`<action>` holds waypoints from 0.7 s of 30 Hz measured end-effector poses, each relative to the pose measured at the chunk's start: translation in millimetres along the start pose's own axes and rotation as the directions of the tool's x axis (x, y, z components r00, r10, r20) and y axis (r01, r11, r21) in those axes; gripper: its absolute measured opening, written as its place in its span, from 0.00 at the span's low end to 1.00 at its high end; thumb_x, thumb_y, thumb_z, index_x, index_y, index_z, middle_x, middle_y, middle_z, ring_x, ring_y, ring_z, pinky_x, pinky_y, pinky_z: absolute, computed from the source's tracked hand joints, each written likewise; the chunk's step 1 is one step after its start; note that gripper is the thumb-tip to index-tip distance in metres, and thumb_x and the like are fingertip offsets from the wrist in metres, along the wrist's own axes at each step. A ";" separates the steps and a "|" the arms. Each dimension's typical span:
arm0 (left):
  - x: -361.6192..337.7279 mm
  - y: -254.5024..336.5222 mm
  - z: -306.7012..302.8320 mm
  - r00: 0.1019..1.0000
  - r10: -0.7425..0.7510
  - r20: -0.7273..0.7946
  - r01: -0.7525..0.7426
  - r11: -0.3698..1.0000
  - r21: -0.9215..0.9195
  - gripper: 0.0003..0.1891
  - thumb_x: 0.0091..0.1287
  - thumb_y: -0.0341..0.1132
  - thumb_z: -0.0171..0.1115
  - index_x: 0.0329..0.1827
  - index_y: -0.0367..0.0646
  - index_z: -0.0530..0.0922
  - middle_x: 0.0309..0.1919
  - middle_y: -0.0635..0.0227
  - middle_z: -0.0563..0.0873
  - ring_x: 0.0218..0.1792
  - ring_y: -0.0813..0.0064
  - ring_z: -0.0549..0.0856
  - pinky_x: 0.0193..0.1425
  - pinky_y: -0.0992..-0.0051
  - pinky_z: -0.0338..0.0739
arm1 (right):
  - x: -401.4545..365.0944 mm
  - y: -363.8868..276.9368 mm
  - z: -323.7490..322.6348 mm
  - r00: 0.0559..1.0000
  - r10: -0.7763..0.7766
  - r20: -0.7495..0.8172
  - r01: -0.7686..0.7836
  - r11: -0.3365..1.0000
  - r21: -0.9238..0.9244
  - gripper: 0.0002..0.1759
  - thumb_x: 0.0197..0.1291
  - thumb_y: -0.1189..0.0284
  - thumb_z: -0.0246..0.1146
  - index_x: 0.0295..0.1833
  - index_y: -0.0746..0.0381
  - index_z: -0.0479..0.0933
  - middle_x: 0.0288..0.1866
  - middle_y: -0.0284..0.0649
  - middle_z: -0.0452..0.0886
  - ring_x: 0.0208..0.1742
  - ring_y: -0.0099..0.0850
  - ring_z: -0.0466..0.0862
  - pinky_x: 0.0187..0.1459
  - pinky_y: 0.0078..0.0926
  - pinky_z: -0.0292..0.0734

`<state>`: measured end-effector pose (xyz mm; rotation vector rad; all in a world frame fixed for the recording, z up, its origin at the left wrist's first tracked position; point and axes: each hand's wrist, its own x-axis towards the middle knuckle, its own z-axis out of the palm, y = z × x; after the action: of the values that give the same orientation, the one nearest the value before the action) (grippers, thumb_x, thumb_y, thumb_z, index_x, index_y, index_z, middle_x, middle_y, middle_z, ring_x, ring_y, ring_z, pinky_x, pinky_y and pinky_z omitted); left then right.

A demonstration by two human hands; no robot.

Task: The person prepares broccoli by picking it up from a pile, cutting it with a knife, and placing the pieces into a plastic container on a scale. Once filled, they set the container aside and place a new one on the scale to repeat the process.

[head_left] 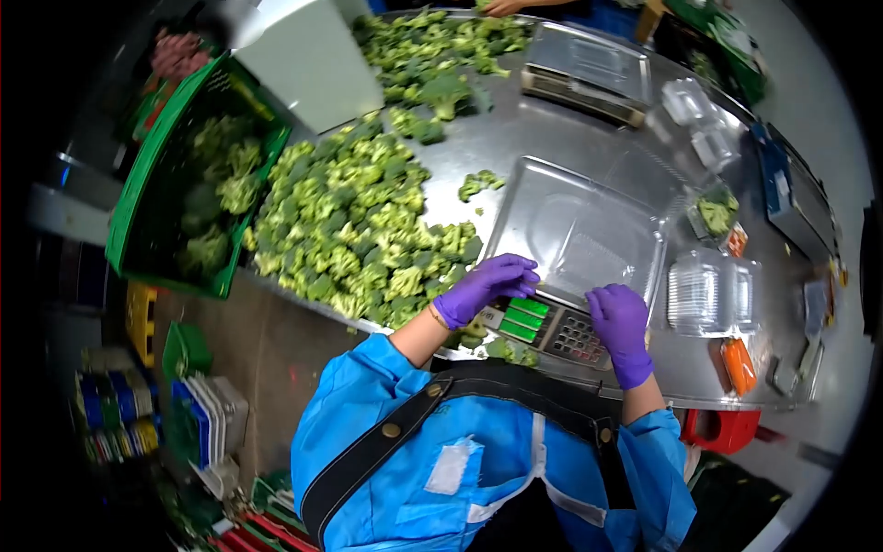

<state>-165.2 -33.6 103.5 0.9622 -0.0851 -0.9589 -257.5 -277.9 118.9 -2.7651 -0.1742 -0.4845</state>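
Note:
A digital scale with a steel pan (533, 202) stands in front of me, its green display (522, 320) and keypad facing my body. What looks like a clear plastic container (598, 258) lies on the pan, hard to make out against the shine. My left hand (497, 283), in a purple glove, hovers over the pan's near left edge, fingers stretched and empty. At the near right edge is my right hand (622, 327), also gloved, with curled fingers close to the container; whatever they may grip is hidden. A large heap of broccoli florets (359, 221) lies to the left.
A green crate (166, 184) with broccoli stands at the left edge. Stacked clear clamshell boxes (704, 294), a filled box (716, 212) and an orange packet (739, 365) lie on the right. A second scale (589, 69) and another person's hand (503, 7) are across the table.

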 end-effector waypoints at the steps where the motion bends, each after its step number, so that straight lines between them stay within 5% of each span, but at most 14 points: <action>1: -5.9 -1.2 -13.3 0.996 0.083 -0.023 -0.081 0.994 0.073 0.18 0.67 0.37 0.52 0.56 0.35 0.71 0.45 0.59 0.82 0.46 0.70 0.82 0.52 0.74 0.76 | -0.6 -5.5 10.7 0.984 -0.009 0.175 0.013 1.000 -0.020 0.08 0.52 0.67 0.64 0.35 0.60 0.79 0.28 0.39 0.78 0.30 0.37 0.78 0.33 0.36 0.72; 4: -36.3 16.5 -55.8 0.900 0.333 -0.281 -0.181 0.872 0.455 0.15 0.65 0.37 0.54 0.50 0.37 0.76 0.41 0.63 0.83 0.43 0.74 0.83 0.49 0.76 0.77 | 3.7 -19.5 7.1 0.997 0.046 0.060 -0.052 0.995 0.091 0.15 0.50 0.64 0.66 0.42 0.60 0.79 0.32 0.41 0.80 0.35 0.37 0.80 0.37 0.36 0.74; 5: -46.9 17.9 -75.4 0.796 0.463 -0.390 -0.201 0.810 0.551 0.12 0.63 0.33 0.58 0.48 0.39 0.77 0.37 0.67 0.83 0.39 0.78 0.82 0.44 0.78 0.76 | 4.2 -19.3 -2.1 0.989 0.136 0.050 -0.142 0.979 0.144 0.22 0.51 0.64 0.67 0.50 0.61 0.77 0.38 0.44 0.81 0.39 0.37 0.81 0.42 0.33 0.75; 7: -68.8 20.7 -118.2 0.603 0.666 -0.440 -0.037 0.574 0.818 0.12 0.61 0.34 0.59 0.46 0.40 0.79 0.38 0.66 0.83 0.39 0.75 0.82 0.42 0.76 0.75 | -5.6 4.1 -5.3 0.929 0.337 -0.155 -0.280 0.911 0.303 0.20 0.56 0.68 0.62 0.53 0.64 0.75 0.42 0.43 0.82 0.42 0.34 0.82 0.45 0.30 0.76; 9: -86.7 20.6 -150.7 0.473 0.770 -0.429 0.134 0.418 0.898 0.13 0.57 0.34 0.61 0.44 0.40 0.79 0.40 0.61 0.83 0.41 0.67 0.82 0.42 0.73 0.75 | -17.2 37.4 -19.0 0.779 0.529 -0.336 -0.373 0.822 0.431 0.16 0.60 0.72 0.57 0.52 0.67 0.75 0.43 0.43 0.81 0.41 0.31 0.81 0.44 0.27 0.76; 11: -93.0 18.0 -162.0 0.502 0.785 -0.363 0.158 0.329 0.931 0.13 0.57 0.35 0.63 0.43 0.41 0.79 0.39 0.59 0.82 0.42 0.62 0.81 0.46 0.70 0.74 | -51.5 89.2 -11.7 0.524 0.772 -0.360 -0.559 0.631 0.538 0.16 0.64 0.70 0.52 0.54 0.67 0.74 0.48 0.45 0.79 0.47 0.31 0.79 0.48 0.27 0.74; 12: -92.6 15.1 -162.8 0.524 0.800 -0.292 0.160 0.244 0.957 0.13 0.56 0.35 0.63 0.42 0.41 0.79 0.39 0.59 0.82 0.43 0.60 0.80 0.48 0.69 0.74 | -76.5 111.1 -1.6 0.522 0.773 -0.361 -0.566 0.631 0.531 0.16 0.64 0.70 0.52 0.54 0.67 0.74 0.48 0.45 0.79 0.47 0.31 0.79 0.48 0.27 0.74; 14: -82.2 17.7 -136.1 0.603 0.788 -0.124 0.147 0.043 0.988 0.13 0.55 0.37 0.65 0.41 0.41 0.80 0.39 0.58 0.81 0.44 0.58 0.79 0.50 0.67 0.72 | -123.5 137.5 21.4 0.448 0.857 -0.255 -0.828 0.506 0.243 0.22 0.63 0.66 0.54 0.61 0.63 0.68 0.55 0.49 0.75 0.55 0.39 0.76 0.55 0.33 0.70; 15: -71.7 18.8 -127.2 0.643 0.763 -0.073 0.108 0.004 0.994 0.14 0.54 0.38 0.65 0.41 0.42 0.80 0.40 0.58 0.81 0.45 0.59 0.78 0.51 0.66 0.72 | -131.9 129.2 28.7 0.447 0.857 -0.256 -0.831 0.504 0.236 0.22 0.63 0.66 0.54 0.61 0.63 0.68 0.55 0.49 0.75 0.55 0.39 0.76 0.55 0.33 0.70; 16: -62.9 21.4 -116.3 0.742 0.663 -0.103 0.107 0.035 0.994 0.18 0.53 0.39 0.65 0.45 0.42 0.78 0.43 0.57 0.80 0.48 0.57 0.76 0.54 0.64 0.71 | -141.3 118.0 38.6 0.628 0.727 -0.278 -0.767 0.639 -0.061 0.26 0.61 0.65 0.55 0.64 0.61 0.65 0.58 0.52 0.72 0.57 0.43 0.73 0.58 0.36 0.68; 17: -50.5 17.8 -114.6 0.782 0.622 -0.024 0.089 -0.073 0.993 0.21 0.52 0.40 0.66 0.49 0.43 0.76 0.47 0.56 0.78 0.51 0.55 0.75 0.57 0.62 0.69 | -148.5 110.5 47.1 0.784 0.576 -0.232 -0.620 0.703 -0.349 0.30 0.59 0.64 0.57 0.67 0.60 0.62 0.61 0.54 0.69 0.60 0.47 0.71 0.60 0.39 0.66; 18: -38.1 14.0 -115.0 0.820 0.570 0.052 0.063 -0.180 0.982 0.25 0.52 0.41 0.66 0.53 0.44 0.74 0.52 0.54 0.76 0.54 0.53 0.73 0.59 0.61 0.67 | -159.5 113.5 59.1 0.781 0.580 -0.231 -0.623 0.699 -0.351 0.30 0.59 0.64 0.57 0.67 0.60 0.62 0.61 0.54 0.69 0.60 0.47 0.71 0.60 0.39 0.66; 20: -11.9 9.5 -112.7 0.901 0.434 -0.019 0.160 -0.291 0.943 0.33 0.50 0.45 0.68 0.61 0.48 0.69 0.59 0.51 0.70 0.62 0.49 0.67 0.64 0.61 0.63 | -177.3 120.3 79.5 0.609 0.793 0.015 -0.766 0.593 -0.249 0.36 0.55 0.65 0.59 0.70 0.58 0.56 0.66 0.55 0.62 0.63 0.51 0.66 0.61 0.43 0.64; 21: -0.6 8.1 -113.4 0.929 0.363 -0.066 0.199 -0.341 0.919 0.36 0.48 0.47 0.69 0.62 0.50 0.68 0.63 0.51 0.66 0.65 0.50 0.63 0.67 0.57 0.60 | -178.9 111.4 80.4 0.679 0.731 -0.064 -0.714 0.638 -0.288 0.37 0.54 0.66 0.60 0.69 0.58 0.57 0.63 0.55 0.66 0.60 0.51 0.69 0.59 0.43 0.66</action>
<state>-108.7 42.9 41.4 2.8059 -0.8339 -0.2230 -380.4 -366.5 -48.1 -2.7966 1.0580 -0.2063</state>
